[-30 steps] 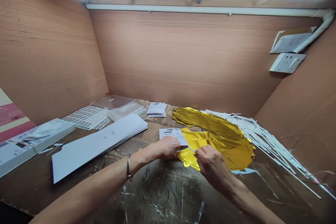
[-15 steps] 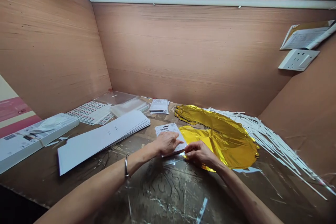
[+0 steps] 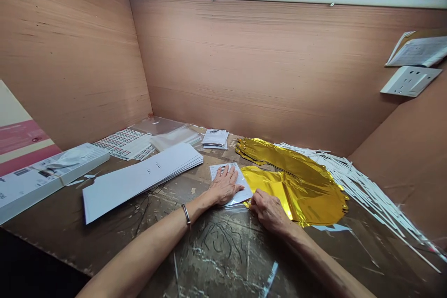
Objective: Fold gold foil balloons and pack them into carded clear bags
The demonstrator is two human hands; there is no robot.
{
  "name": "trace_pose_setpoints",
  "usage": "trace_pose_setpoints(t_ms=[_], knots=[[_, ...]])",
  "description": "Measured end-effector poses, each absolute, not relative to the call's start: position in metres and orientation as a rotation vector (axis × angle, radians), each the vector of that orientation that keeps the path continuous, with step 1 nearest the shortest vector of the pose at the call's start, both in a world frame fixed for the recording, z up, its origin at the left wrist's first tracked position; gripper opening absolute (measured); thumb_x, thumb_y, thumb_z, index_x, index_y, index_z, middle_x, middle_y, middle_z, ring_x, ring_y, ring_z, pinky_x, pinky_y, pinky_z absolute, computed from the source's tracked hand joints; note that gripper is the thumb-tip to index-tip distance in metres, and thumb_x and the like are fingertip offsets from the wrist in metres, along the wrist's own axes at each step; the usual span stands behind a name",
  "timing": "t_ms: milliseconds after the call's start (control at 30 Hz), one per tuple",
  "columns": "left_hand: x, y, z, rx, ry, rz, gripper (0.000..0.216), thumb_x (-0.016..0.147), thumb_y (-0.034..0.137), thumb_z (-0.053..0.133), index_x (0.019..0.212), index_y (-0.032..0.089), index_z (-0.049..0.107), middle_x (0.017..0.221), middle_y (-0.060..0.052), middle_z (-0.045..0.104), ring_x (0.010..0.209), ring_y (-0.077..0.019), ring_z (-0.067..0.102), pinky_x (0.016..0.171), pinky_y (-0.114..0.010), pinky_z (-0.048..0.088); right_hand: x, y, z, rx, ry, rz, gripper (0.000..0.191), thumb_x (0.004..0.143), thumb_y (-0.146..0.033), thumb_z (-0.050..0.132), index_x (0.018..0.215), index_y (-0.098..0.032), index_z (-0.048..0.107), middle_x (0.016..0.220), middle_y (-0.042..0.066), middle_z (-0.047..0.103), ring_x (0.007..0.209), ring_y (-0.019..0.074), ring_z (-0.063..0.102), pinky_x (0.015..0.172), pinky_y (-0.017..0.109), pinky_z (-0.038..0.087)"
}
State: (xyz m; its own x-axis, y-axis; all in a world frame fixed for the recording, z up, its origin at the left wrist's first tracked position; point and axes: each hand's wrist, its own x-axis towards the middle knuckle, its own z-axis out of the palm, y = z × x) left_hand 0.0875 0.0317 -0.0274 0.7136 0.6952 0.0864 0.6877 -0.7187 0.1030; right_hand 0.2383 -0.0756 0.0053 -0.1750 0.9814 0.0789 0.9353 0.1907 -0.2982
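My left hand lies flat, fingers spread, on a white printed card that appears to sit in a clear plastic bag. Clear film shows at the card's near edge. At the card's lower right corner is my right hand, its fingers curled closed; what they pinch, if anything, is hidden. Just beyond that hand, gold foil sheets with a shiny, scalloped outline lie on the worn brown table. My left palm covers much of the card's print.
Long white sheets are stacked at the left, beside a long white box. Behind lie label sheets, clear bags and a small pile of printed cards. Thin white strips are heaped at the right.
My left hand has gone from pointing fingers to lying flat on the card. My right hand's fingers have curled in more at the corner. The view has shifted slightly.
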Motion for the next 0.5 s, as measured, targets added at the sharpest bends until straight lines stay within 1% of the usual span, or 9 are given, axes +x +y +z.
trace_pose_setpoints(t_ms=[133,233,300,333,433,500], knots=[[0.088,0.033,-0.028,2.84,1.15,0.178,0.068,0.083,0.057,0.014,0.13,0.01,0.027,0.139,-0.014,0.019,0.128,-0.0297,0.01,0.101,-0.047,0.007,0.235,-0.098,0.0,-1.929,-2.111,0.188,0.013,0.076,-0.013,0.039,0.068,-0.017,0.048,0.077,0.006,0.053,0.071,0.0165,0.047,0.064,0.027,0.032],[0.088,0.034,-0.032,2.845,1.136,0.197,0.068,0.083,0.057,0.013,0.13,0.011,0.027,0.139,-0.014,0.021,0.128,-0.0297,0.009,0.101,-0.048,0.007,0.241,-0.13,0.003,-1.899,-1.994,0.336,0.014,0.078,-0.015,0.038,0.065,-0.02,0.043,0.074,0.003,0.053,0.068,0.0157,0.048,0.062,0.027,0.035],[0.088,0.034,-0.033,2.849,1.124,0.221,0.069,0.083,0.057,0.013,0.13,0.01,0.027,0.139,-0.014,0.021,0.128,-0.0302,0.009,0.101,-0.048,0.007,0.247,-0.146,0.008,-1.837,-1.936,0.412,0.015,0.08,-0.019,0.038,0.066,-0.021,0.043,0.07,0.002,0.053,0.066,0.0156,0.049,0.06,0.027,0.037],[0.088,0.034,-0.034,2.85,1.121,0.23,0.069,0.083,0.057,0.012,0.13,0.01,0.027,0.139,-0.014,0.021,0.128,-0.0305,0.01,0.101,-0.048,0.007,0.249,-0.149,0.01,-1.796,-1.919,0.396,0.014,0.081,-0.02,0.038,0.069,-0.021,0.044,0.072,0.003,0.054,0.069,0.0162,0.05,0.062,0.028,0.038],[0.088,0.033,-0.032,2.852,1.117,0.239,0.069,0.083,0.057,0.012,0.13,0.009,0.028,0.138,-0.014,0.021,0.127,-0.0312,0.011,0.101,-0.048,0.008,0.251,-0.135,0.014,-1.663,-1.921,0.295,0.01,0.081,-0.019,0.04,0.085,-0.02,0.049,0.089,0.006,0.057,0.085,0.0185,0.051,0.075,0.031,0.039],[0.088,0.033,-0.03,2.852,1.118,0.228,0.069,0.083,0.057,0.012,0.13,0.008,0.028,0.138,-0.015,0.021,0.127,-0.0316,0.011,0.101,-0.048,0.009,0.249,-0.111,0.013,-1.569,-1.967,0.211,0.023,0.079,-0.014,0.043,0.101,-0.019,0.047,0.105,0.008,0.054,0.101,0.0197,0.045,0.087,0.034,0.034]])
